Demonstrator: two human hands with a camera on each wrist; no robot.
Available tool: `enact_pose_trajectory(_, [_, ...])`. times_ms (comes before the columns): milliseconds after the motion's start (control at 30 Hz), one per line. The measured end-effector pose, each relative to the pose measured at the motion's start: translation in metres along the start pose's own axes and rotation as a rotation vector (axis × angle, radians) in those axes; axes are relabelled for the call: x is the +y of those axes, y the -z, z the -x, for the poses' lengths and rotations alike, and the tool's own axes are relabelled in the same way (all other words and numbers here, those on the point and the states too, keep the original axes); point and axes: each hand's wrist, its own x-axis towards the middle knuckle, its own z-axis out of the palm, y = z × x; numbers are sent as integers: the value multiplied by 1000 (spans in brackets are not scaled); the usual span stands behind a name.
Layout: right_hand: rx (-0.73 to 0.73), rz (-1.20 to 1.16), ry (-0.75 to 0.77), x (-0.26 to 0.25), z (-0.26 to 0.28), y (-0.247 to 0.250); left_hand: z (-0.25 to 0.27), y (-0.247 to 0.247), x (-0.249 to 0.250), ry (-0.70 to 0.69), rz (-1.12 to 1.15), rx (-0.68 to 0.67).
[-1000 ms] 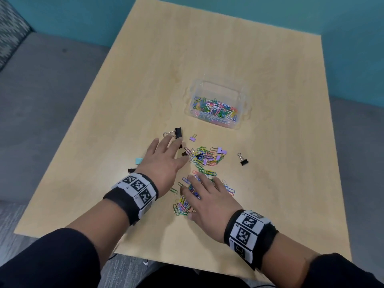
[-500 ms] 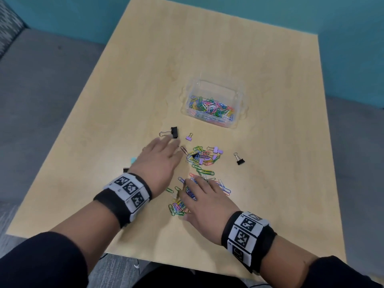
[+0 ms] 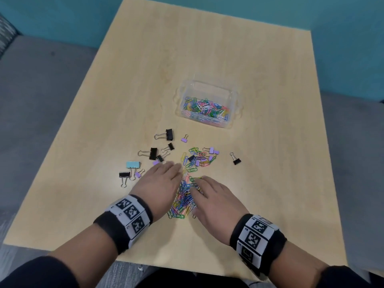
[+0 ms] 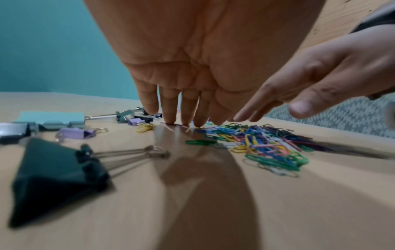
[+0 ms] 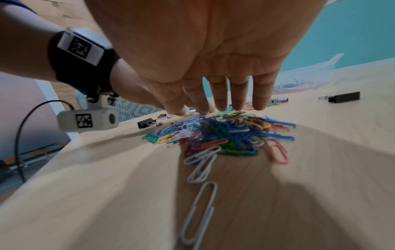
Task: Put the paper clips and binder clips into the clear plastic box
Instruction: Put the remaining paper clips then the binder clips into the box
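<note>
The clear plastic box (image 3: 233, 96) stands mid-table with coloured paper clips in it; the right wrist view shows the box (image 5: 303, 81) far behind. My left hand (image 3: 164, 177) and right hand (image 3: 209, 194) lie flat, fingers straight, either side of a heap of paper clips (image 3: 185, 199). In the left wrist view my left fingertips (image 4: 171, 121) touch the table beside the heap (image 4: 267, 143). My right fingertips (image 5: 237, 106) rest on the heap's far edge (image 5: 224, 133). A smaller cluster of clips (image 3: 197, 157) lies beyond. Neither hand holds anything.
Binder clips lie scattered left of the heap: black ones (image 3: 169, 134) (image 3: 153, 153) (image 3: 124, 174), a teal one (image 3: 133, 164), small purple ones (image 3: 184, 139). One black clip (image 3: 236, 161) sits alone at right. The table's near edge (image 3: 187, 269) is close to my wrists.
Both hands have slid back toward me and closer together, raking the paper clips into a tighter heap between them. The left hand's move has uncovered several binder clips.
</note>
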Motion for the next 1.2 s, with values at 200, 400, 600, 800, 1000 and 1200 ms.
enact_pose_trajectory(200, [16,17,-115,1,-11,1,-8,-6,14,35,26,67])
enact_pose_trajectory(400, [-41,49,-110,5,-21,-2,-9,-8,16,8,49,118])
enact_pose_trajectory(600, [-13,40,-98,3,-14,0,-18,-3,13,148,49,117])
enact_pose_trajectory(800, [9,39,-158,5,-13,2,-14,-5,13,134,13,103])
enact_pose_trajectory(1000, [-1,58,-209,11,-16,2,-19,-5,16,132,6,79])
enact_pose_trajectory(1200, [-8,63,-213,10,-13,2,-10,-8,22,121,36,99])
